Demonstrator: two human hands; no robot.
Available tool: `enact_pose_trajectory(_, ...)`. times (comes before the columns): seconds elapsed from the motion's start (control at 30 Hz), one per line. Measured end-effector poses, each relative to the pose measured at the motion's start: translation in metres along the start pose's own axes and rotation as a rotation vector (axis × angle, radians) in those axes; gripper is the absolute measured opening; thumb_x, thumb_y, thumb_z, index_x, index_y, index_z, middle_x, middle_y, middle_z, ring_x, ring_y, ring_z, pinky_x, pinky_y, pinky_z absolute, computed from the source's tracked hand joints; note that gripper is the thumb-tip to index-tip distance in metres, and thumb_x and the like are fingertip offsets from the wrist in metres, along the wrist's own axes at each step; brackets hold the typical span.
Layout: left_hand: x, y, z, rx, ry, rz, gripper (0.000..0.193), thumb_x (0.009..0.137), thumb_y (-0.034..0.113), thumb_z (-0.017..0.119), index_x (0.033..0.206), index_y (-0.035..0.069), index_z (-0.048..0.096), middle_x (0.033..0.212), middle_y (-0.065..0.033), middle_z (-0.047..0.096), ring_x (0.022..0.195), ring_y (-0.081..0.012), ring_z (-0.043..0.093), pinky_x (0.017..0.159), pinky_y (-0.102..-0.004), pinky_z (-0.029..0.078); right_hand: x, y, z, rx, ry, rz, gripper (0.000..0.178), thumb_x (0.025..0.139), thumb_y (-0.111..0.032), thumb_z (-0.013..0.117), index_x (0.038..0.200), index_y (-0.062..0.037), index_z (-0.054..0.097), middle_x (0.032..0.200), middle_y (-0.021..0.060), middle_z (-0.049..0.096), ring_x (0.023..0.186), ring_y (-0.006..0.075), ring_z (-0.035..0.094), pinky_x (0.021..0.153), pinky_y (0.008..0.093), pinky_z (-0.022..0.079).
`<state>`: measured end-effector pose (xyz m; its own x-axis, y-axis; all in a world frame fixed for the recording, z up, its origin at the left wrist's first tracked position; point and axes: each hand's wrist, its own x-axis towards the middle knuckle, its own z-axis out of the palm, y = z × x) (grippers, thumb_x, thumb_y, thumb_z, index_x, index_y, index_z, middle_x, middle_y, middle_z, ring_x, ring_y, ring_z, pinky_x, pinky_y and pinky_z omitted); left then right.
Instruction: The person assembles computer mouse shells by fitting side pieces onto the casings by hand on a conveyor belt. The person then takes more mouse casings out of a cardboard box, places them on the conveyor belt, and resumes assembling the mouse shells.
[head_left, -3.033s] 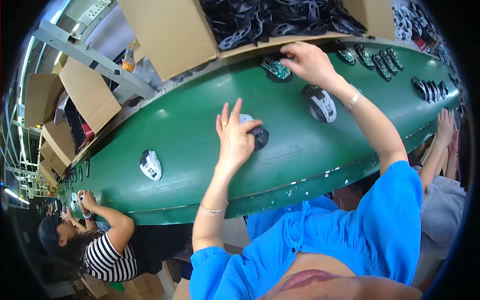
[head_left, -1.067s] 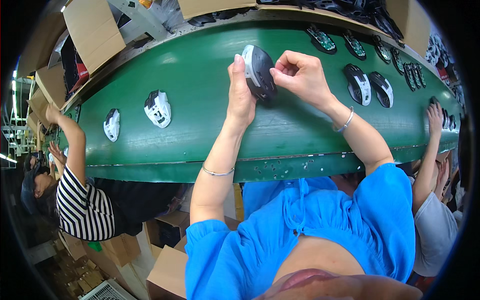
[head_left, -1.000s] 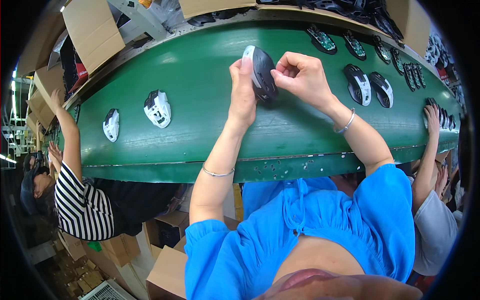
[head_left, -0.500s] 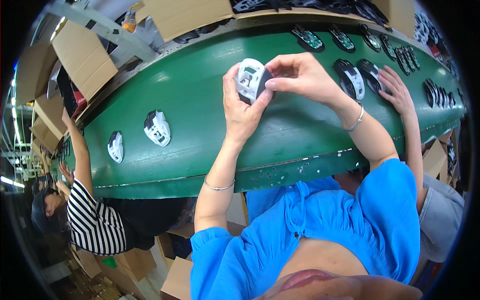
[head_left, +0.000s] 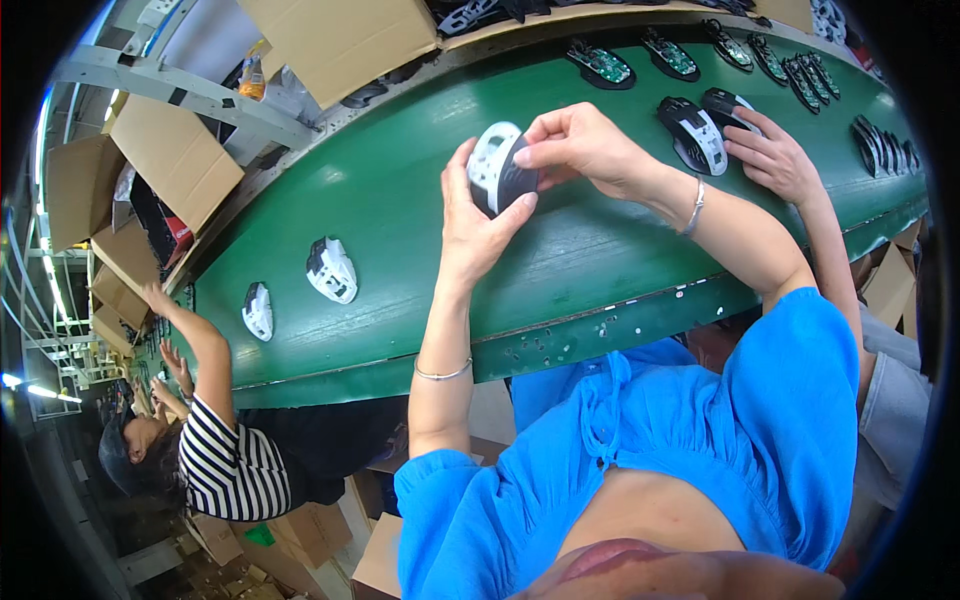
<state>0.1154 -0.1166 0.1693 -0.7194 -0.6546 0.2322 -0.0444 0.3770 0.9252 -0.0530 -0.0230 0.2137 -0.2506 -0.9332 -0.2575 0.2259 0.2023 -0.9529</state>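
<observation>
A half-assembled computer mouse (head_left: pixel 488 178), with a white shell and a dark side part, is held above the green belt. My left hand (head_left: pixel 468 225) wraps round its left and lower sides, thumb along the near edge. From the right, my right hand (head_left: pixel 590 150) is closed at the mouse's upper right side, thumb and fingers pinched against the dark part. Whether a small piece sits between those fingertips is hidden.
Two black-and-white mice (head_left: pixel 332 270) lie left on the green belt (head_left: pixel 410 290). At right, a co-worker's hand (head_left: pixel 778 160) touches another mouse (head_left: pixel 724 104) beside a similar one (head_left: pixel 692 135). Mouse bases with circuit boards (head_left: pixel 600 64) line the far side. A striped-shirt co-worker (head_left: pixel 230 460) stands left.
The mouse has turned in my left hand, showing more of its dark side. The co-worker's hand at right has closed more around a mouse. The whole view has shifted slightly.
</observation>
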Motion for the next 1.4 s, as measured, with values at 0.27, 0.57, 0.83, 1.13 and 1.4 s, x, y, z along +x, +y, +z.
enact_pose_trajectory(0.27,0.017,0.016,-0.020,0.272,-0.307,-0.295,0.059,0.064,0.038,0.079,0.102,-0.005,0.065,0.091,-0.0151,0.062,0.081,-0.0221,0.060,0.074,-0.0331,0.048,-0.007,-0.005,-0.025,-0.738,0.114,-0.380,0.067,0.064,-0.028,0.078,0.118,0.0065,0.058,0.118,0.0194,0.059,0.106,0.0277,0.059,0.090,0.0342,0.047)
enact_pose_trajectory(0.57,0.041,0.023,-0.021,0.355,-0.663,-0.325,0.053,0.062,0.034,0.077,0.094,-0.007,0.067,0.073,-0.0108,0.064,0.066,-0.0172,0.060,0.063,-0.0296,0.048,0.017,0.002,-0.032,-0.695,-0.250,0.117,0.059,0.060,-0.011,0.077,0.113,0.0085,0.060,0.099,0.0179,0.067,0.088,0.0221,0.064,0.080,0.0295,0.049)
enact_pose_trajectory(0.83,0.062,0.013,-0.025,0.231,-0.747,-0.415,0.045,0.064,0.025,0.076,0.095,-0.006,0.066,0.078,-0.0052,0.061,0.071,-0.0112,0.054,0.069,-0.0226,0.044,0.025,-0.002,-0.038,-0.665,-0.312,0.005,0.045,0.064,-0.017,0.079,0.100,0.0083,0.066,0.085,0.0137,0.069,0.075,0.0183,0.063,0.069,0.0292,0.050)
enact_pose_trajectory(1.13,0.060,0.007,-0.031,0.037,-0.732,-0.515,0.061,0.072,0.030,0.078,0.116,-0.008,0.059,0.100,-0.0161,0.065,0.092,-0.0188,0.062,0.085,-0.0273,0.046,0.015,-0.002,-0.044,-0.651,-0.324,0.123,0.056,0.070,-0.032,0.076,0.111,0.0050,0.063,0.090,0.0113,0.067,0.082,0.0173,0.061,0.075,0.0285,0.047)
enact_pose_trajectory(1.4,0.010,0.010,-0.125,0.045,0.109,-0.265,0.033,0.092,0.018,0.060,0.116,-0.003,0.060,0.101,-0.0121,0.065,0.092,-0.0163,0.063,0.081,-0.0245,0.049,-0.046,0.036,-0.046,-1.330,0.185,-0.421,0.066,0.071,-0.049,0.073,0.113,-0.0011,0.057,0.094,0.0163,0.061,0.083,0.0325,0.062,0.071,0.0428,0.051)
